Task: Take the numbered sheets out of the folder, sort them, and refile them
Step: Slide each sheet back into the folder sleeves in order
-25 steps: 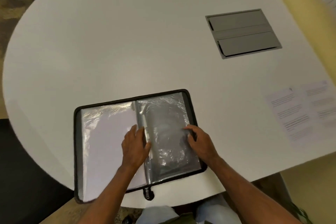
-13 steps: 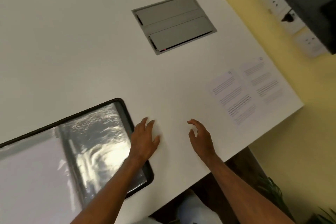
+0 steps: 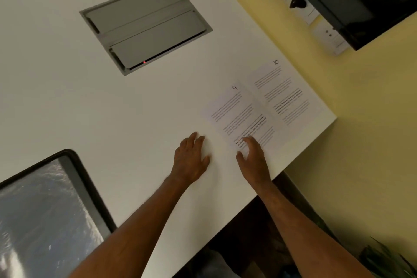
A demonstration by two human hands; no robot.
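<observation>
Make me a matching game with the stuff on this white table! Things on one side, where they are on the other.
Things:
1. white printed sheet marked 9
2. white printed sheet marked 10
3. black-edged folder with shiny plastic sleeves
4. grey hatch set into the table

Places:
A. bottom left corner of the view
B. under the right hand's fingertips
C. nearest the table's right corner
D. far side, middle of the tabletop

Pairs: 1-B, 2-C, 3-A, 4-D
</observation>
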